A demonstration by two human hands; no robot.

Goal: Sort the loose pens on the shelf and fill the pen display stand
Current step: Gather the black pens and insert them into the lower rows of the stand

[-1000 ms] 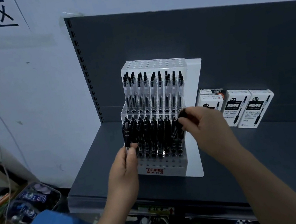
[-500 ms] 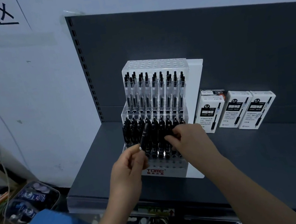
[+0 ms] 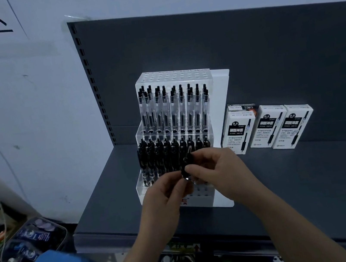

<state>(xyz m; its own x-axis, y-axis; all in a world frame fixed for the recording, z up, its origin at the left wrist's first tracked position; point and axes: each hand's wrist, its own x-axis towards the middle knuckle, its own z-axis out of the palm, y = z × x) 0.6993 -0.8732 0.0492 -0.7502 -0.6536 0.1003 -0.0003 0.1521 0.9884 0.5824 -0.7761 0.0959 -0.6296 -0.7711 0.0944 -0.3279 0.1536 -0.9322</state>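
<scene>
Grey shelf (image 3: 310, 177) with pen display stand (image 3: 172, 76), your right hand (image 3: 216, 169) now meets your left hand (image 3: 165, 200), both pinching one black pen (image 3: 187, 160).

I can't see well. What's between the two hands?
A black pen, pinched by the left hand and the right hand, in front of the pen display stand. The head view shows it.

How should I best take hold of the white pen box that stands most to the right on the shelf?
Grip the rightmost pen box at its upper end, coming from above and from the right. It stands on end against the back panel, and its left side appears to touch the middle box, so only its top, front and right side look free.
</scene>
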